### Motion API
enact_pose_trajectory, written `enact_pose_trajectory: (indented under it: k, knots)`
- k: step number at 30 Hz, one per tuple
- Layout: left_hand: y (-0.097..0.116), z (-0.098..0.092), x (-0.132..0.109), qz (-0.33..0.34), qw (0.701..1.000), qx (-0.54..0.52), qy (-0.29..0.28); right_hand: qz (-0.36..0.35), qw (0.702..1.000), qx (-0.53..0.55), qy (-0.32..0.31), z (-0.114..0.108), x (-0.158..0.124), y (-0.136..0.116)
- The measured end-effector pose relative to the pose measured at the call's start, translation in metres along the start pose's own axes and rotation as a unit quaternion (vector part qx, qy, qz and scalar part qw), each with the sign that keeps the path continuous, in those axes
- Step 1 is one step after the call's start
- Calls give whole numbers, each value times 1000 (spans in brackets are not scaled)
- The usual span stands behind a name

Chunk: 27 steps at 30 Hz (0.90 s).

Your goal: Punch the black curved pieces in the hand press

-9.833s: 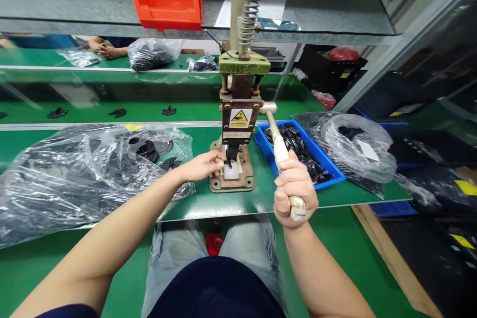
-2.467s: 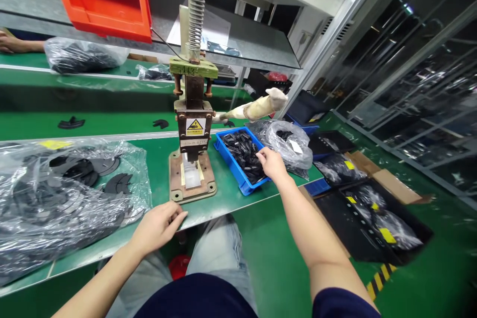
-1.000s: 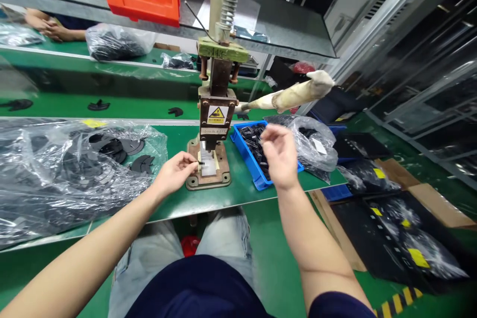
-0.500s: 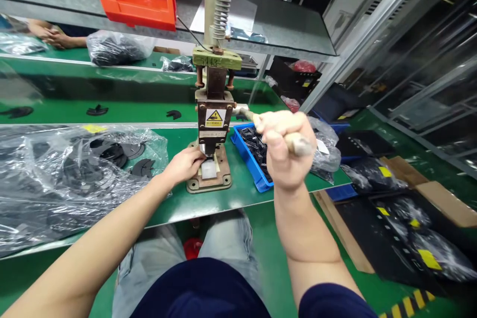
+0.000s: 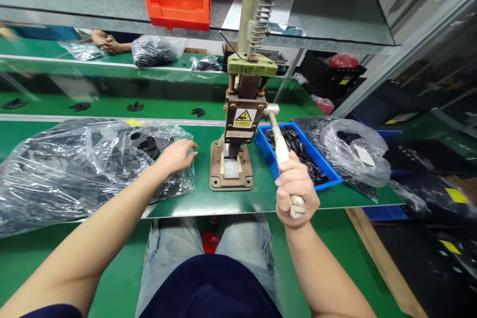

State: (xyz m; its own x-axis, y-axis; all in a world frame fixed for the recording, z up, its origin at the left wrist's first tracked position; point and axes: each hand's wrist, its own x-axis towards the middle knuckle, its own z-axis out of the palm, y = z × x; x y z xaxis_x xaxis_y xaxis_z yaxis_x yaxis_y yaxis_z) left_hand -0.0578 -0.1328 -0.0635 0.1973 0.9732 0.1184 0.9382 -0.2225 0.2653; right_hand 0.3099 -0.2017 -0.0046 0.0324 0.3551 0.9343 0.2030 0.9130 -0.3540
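My right hand (image 5: 297, 189) is wrapped round the taped lever handle (image 5: 280, 144) of a hand press (image 5: 244, 109), and the lever slopes down toward me. On the press base (image 5: 215, 166) a pale block (image 5: 231, 168) lies below the ram (image 5: 234, 150). My left hand (image 5: 176, 156) is off to the left of the press, fingers apart, over the edge of a clear plastic bag (image 5: 93, 169). Curved flat black parts (image 5: 147, 146) show in that bag. I see nothing in the left hand.
A blue bin (image 5: 270, 154) of small black parts stands right of the press, beside a plastic bag (image 5: 348, 159). Several curved black parts (image 5: 198, 112) lie behind. An orange bin (image 5: 179, 15) sits on the shelf above. Another person's clasped hands (image 5: 111, 44) rest at the far left.
My right hand has pulled the lever down. My left hand has left the press base and moved left to the bag. The view has shifted left, so the press appears further right.
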Motion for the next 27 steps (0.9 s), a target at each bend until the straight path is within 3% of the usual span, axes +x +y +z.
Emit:
enact_pose_trajectory:
  k: [3,6,13,18,27]
  knots:
    - [-48,-24,-11,-95,987,98,-89,-1,1000,1,12,2,0,1]
    - [-68,-31,-21,-151,964,133,-173,1,1000,3,23,5,-1,1]
    - [-53,-14,-18,-159,961,136,-182,4,1000,9,29,5,-1,0]
    - [-45,-19,-9,-180,950,147,-209,2,1000,7,24,5,1,-1]
    - [-38,-20,-1,-187,956,128,-186,5,999,17,28,5,2,1]
